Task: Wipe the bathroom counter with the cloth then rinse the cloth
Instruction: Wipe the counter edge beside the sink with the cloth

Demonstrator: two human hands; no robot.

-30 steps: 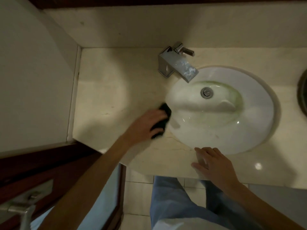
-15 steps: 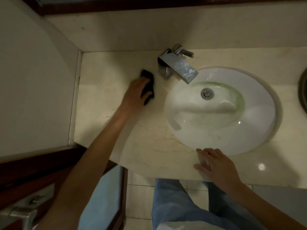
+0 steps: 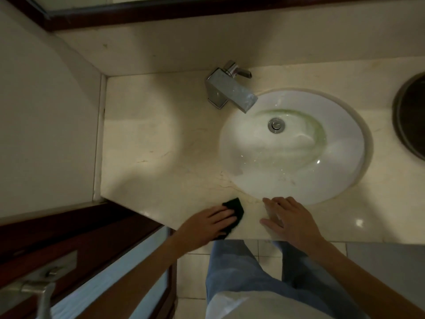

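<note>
A small dark cloth (image 3: 235,209) lies on the cream marble counter (image 3: 147,143) at its front edge, just left of the basin. My left hand (image 3: 210,224) presses flat on the cloth, and only the cloth's far corner shows past my fingers. My right hand (image 3: 288,221) rests flat on the counter to the right of the cloth, fingers spread, holding nothing. The white oval sink (image 3: 345,171) has a green ring around its chrome drain (image 3: 276,125). A square chrome faucet (image 3: 231,89) stands behind the basin's left side.
A wall (image 3: 46,125) closes off the counter on the left. A dark round object (image 3: 411,118) sits at the right edge. A wooden door with a metal handle (image 3: 34,288) is at the lower left. My jeans and tiled floor (image 3: 193,277) lie below the counter edge.
My left hand has swept the cloth from beside the faucet back to the counter's front edge. My right hand has stayed in place.
</note>
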